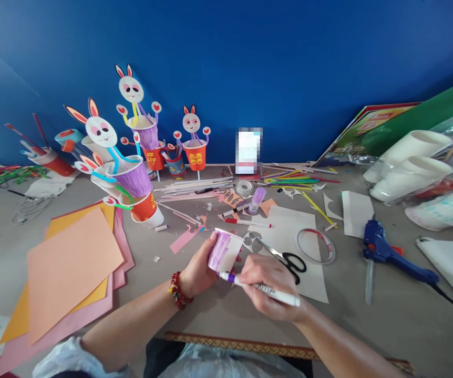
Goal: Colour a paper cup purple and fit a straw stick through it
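Note:
My left hand (198, 270) grips a paper cup (230, 252), tilted, with streaky purple colour over its left part and white on the right. In my right hand (268, 286) is a white acrylic marker (281, 295) with a purple end. Its tip meets the cup near the lower edge. Just right of my right hand lie black-handled scissors (293, 262) on a white paper sheet (315, 286). A roll of tape (332, 249) rests on that sheet too. A red marker (250, 223) and a purple glue stick (257, 200) lie behind the cup.
Rabbit figures on stacked cups (132, 178) stand at the back left. Coloured paper sheets (72, 268) cover the left side. A blue glue gun (392, 257) with a cord and wrapped white cups (411, 163) are at right. Straws (198, 185) and paper scraps (185, 239) lie behind my hands.

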`<act>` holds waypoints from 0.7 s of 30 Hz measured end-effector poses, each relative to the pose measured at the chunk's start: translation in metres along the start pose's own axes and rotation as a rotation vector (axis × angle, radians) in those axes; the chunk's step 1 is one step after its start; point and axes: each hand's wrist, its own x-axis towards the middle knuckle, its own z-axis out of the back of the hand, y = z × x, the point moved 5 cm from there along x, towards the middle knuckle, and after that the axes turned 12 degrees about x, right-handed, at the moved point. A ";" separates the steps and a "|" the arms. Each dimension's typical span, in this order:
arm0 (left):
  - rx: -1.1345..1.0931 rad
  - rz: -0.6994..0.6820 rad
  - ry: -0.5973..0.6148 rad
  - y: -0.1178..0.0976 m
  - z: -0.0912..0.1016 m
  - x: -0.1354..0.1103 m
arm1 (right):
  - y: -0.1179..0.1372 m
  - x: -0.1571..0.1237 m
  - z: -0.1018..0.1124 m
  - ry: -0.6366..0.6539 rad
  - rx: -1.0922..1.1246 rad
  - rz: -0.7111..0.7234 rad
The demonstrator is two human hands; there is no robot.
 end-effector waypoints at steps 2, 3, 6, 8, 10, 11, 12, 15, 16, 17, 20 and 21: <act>-0.003 -0.016 -0.004 -0.002 -0.001 -0.001 | 0.001 0.000 -0.004 0.041 0.038 0.014; -0.004 -0.032 -0.006 -0.003 -0.002 -0.001 | 0.001 0.000 -0.003 0.031 0.052 0.007; -0.012 -0.056 -0.032 -0.007 -0.002 -0.001 | 0.001 0.001 0.006 -0.035 0.076 -0.018; -0.011 -0.040 -0.026 -0.007 -0.002 -0.001 | 0.001 0.001 0.011 -0.080 0.060 -0.034; -0.010 -0.033 -0.009 -0.006 -0.002 0.000 | -0.001 0.001 0.013 -0.114 0.033 -0.060; -0.011 -0.032 -0.004 -0.006 -0.002 0.000 | -0.002 0.001 0.013 -0.125 0.021 -0.072; -0.013 -0.031 -0.007 -0.006 -0.001 0.000 | -0.003 0.001 0.011 -0.123 0.018 -0.080; -0.008 -0.012 -0.013 -0.004 0.000 -0.001 | -0.003 0.000 0.000 -0.030 0.055 -0.054; -0.005 -0.010 -0.012 -0.004 -0.001 -0.001 | -0.002 -0.001 -0.003 0.006 0.075 -0.038; -0.005 -0.015 -0.011 -0.005 -0.001 -0.001 | -0.002 -0.002 -0.005 0.031 0.091 -0.030; -0.021 -0.027 -0.024 -0.006 -0.001 -0.001 | -0.003 -0.003 0.002 -0.037 0.083 -0.061; -0.026 -0.025 -0.027 -0.005 0.000 0.000 | -0.005 -0.004 0.006 -0.088 0.060 -0.091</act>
